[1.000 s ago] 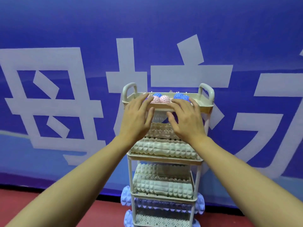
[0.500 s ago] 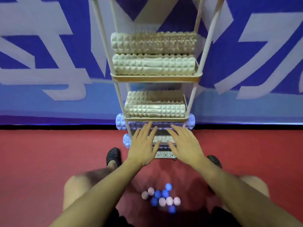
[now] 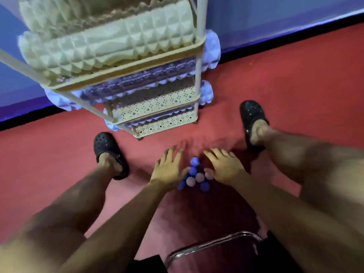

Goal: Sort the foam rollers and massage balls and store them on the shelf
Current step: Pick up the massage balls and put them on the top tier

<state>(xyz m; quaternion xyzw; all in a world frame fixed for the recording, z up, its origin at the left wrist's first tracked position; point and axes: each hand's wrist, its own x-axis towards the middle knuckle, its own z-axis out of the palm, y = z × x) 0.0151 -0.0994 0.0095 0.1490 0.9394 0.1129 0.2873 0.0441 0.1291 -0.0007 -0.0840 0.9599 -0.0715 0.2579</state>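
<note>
- Red floor lies under everything, with a blue wall behind it and a black strip where the two meet.
- Left hand hangs low over the floor, fingers spread and straight, gripping nothing; its thumb side is just beside the balls.
- Right hand mirrors it on the other side of the pile, fingers likewise splayed and holding nothing.
- Massage balls, blue and pale pink, sit in a tight cluster on the floor between the two hands; motion blur makes it hard to say whether either thumb actually touches them.
- Beige shelf stands beyond the hands, seen tilted; cream foam rollers fill an upper tier, and lilac rollers lie on the lower tiers, their ends sticking out past the posts.
- Black clogs are planted on either side of the pile, bare legs bent.
- Curved metal tube shows at the bottom edge, near the person.
</note>
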